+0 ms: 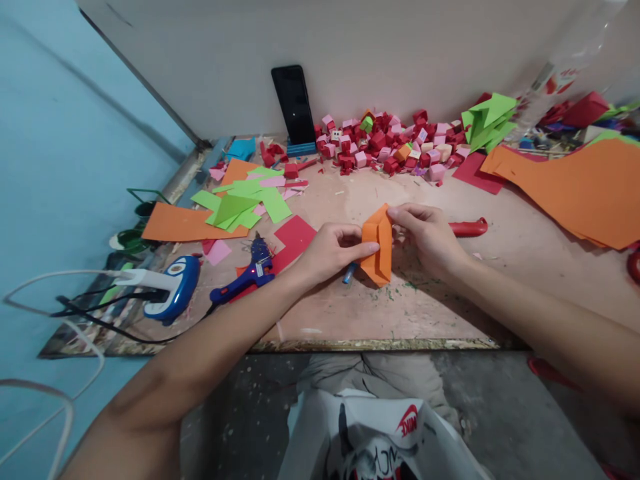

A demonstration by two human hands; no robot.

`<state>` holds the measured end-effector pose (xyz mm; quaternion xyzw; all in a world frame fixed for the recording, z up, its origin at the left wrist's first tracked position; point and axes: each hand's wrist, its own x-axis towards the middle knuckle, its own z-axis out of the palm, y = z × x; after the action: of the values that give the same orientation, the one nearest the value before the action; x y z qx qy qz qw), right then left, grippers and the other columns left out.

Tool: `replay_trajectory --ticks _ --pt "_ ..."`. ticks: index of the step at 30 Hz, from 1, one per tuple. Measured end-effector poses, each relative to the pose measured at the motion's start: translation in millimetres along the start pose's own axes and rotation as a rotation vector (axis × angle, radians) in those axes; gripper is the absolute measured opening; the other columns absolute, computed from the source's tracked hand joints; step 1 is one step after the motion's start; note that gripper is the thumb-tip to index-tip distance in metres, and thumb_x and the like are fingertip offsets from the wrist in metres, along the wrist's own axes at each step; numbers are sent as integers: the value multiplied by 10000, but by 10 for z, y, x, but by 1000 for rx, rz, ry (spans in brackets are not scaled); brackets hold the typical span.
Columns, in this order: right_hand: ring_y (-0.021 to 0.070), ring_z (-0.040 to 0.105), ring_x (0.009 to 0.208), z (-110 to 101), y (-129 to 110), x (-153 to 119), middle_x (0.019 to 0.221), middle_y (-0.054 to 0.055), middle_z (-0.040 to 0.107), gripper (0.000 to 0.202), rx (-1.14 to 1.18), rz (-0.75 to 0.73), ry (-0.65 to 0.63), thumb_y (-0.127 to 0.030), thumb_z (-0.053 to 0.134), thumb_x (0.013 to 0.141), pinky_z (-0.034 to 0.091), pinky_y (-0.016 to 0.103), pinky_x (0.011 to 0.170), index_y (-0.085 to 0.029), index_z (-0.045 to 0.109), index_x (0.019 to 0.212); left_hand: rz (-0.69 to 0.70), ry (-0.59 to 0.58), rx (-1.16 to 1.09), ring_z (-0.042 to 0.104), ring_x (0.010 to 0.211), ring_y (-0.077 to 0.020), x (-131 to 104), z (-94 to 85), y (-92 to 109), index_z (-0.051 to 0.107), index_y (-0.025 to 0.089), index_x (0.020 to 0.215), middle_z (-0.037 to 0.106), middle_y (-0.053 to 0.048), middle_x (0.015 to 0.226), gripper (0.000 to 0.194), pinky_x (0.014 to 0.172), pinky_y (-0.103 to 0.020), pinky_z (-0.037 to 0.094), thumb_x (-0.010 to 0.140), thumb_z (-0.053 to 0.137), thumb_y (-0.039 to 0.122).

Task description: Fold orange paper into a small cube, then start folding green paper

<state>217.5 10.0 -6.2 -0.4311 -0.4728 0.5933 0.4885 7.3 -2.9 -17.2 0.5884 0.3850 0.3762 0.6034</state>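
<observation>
A folded piece of orange paper [381, 250] is held above the front part of the table. My left hand [336, 252] grips its left side, the thumb lying across the front and the fingers partly behind. At the upper right corner, my right hand [425, 233] pinches the same paper between thumb and fingers. Below the left hand, a small blue item [349, 273] pokes out, mostly hidden. Just beyond the right hand lies a red handle [469, 228]; whatever it belongs to is covered by the hand.
A blue glue gun [247, 273] and a blue-white power adapter [175, 290] with cables lie left. Green paper pieces [240, 203] are beyond them. A phone [293, 103] stands before a heap of red and pink paper cubes [380, 143]. Orange sheets [575, 190] lie right.
</observation>
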Motion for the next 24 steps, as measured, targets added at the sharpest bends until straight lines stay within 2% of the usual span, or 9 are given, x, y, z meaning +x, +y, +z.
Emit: replay_trajectory --ticks 3,7,10,14,18,22,24 --pt "162 624 695 3 -17 0 837 32 724 290 -37 -2 14 -496 875 862 491 305 619 -220 788 872 39 72 30 684 758 -136 8 -4 13 793 147 862 778 -56 878 240 720 -263 541 844 857 378" --pt "219 720 838 47 -20 -46 1016 53 781 388 -100 52 -164 -467 927 801 585 335 666 -248 762 1075 97 139 62 663 744 -136 25 -18 12 762 156 856 746 -39 840 233 693 -260 528 860 831 378" --pt "240 745 882 73 -16 -75 1062 55 792 386 -129 52 -241 -376 927 782 614 332 654 -251 720 1083 127 156 119 652 737 -133 35 -23 9 751 154 851 739 -38 831 235 683 -254 519 835 850 367" --pt "195 719 793 86 -22 -80 990 32 790 283 -65 27 -221 -235 824 774 583 286 617 -241 725 1039 155 228 129 639 705 -121 45 -33 24 721 159 822 722 -24 798 237 663 -245 511 829 850 358" --pt "202 731 805 105 -29 -88 1011 44 801 340 30 95 -187 -149 772 687 595 300 646 -229 745 1016 205 317 89 689 772 -135 69 -65 25 721 169 895 746 -23 851 205 719 -252 551 815 846 310" --pt "249 748 832 87 -32 -82 1029 72 800 387 37 167 -171 -153 793 656 637 382 708 -223 760 1035 216 362 113 715 817 -152 91 -104 -5 769 175 986 783 -37 898 200 745 -263 564 832 826 290" --pt "236 729 803 50 -37 -57 982 59 788 335 49 157 -135 -180 808 678 619 363 669 -234 767 1006 210 342 141 718 836 -156 90 -118 -8 799 180 1011 807 -49 955 192 763 -271 566 854 810 290"
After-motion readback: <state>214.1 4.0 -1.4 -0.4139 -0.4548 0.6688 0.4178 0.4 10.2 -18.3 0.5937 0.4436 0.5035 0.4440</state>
